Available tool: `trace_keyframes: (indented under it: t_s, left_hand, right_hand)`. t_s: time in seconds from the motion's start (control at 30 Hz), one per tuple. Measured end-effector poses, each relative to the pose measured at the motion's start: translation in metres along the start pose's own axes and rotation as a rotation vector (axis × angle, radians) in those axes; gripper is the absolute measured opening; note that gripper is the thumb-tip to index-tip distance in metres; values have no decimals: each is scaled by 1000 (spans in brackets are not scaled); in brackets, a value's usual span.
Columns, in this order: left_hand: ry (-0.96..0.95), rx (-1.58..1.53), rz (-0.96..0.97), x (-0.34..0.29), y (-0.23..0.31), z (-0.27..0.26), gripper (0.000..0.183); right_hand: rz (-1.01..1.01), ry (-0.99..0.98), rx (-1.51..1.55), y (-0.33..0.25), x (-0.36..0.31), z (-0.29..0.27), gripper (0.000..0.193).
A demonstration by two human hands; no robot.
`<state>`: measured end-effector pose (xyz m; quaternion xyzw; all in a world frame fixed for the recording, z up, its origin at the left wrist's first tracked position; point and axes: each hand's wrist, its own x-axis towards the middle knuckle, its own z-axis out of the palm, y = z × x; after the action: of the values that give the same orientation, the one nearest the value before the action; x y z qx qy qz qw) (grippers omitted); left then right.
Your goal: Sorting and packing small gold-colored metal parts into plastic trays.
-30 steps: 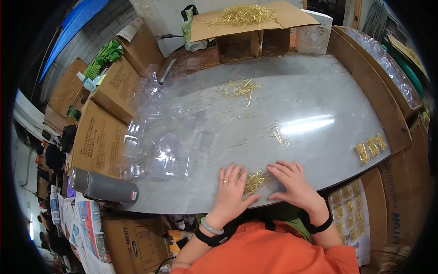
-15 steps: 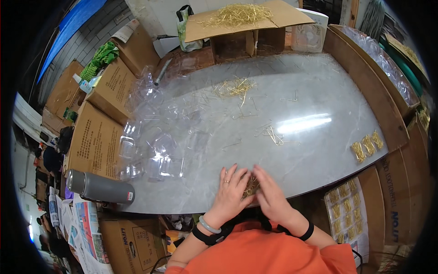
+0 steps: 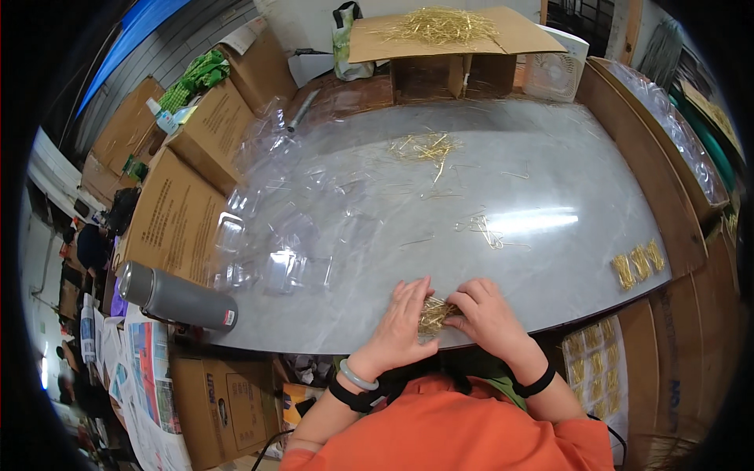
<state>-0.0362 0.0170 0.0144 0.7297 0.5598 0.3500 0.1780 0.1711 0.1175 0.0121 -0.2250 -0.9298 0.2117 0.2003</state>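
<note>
Wire bunch (image 3: 434, 317) between left hand (image 3: 399, 328) and right hand (image 3: 488, 315) at near edge of table (image 3: 542, 286); plastic trays (image 3: 288, 242) left, flask (image 3: 182, 298) near-left corner, three bundles (image 3: 640, 265) right edge. Loose wires (image 3: 433, 147) mid-table and farther back; wire heap (image 3: 441, 26) on cardboard sheet (image 3: 522, 33) at far end.

A grey bottle (image 3: 181, 297) is near a cardboard box (image 3: 173, 224), and a white fan (image 3: 551, 72) stands farther back.
</note>
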Motion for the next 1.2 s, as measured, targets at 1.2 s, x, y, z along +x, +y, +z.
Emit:
trace_keyframes:
  t_s: [1.2]
  left_hand:
    - [53,205,-130,3,6,-19,76]
  right_hand:
    - [-48,58,-115,-11,4,-14,63]
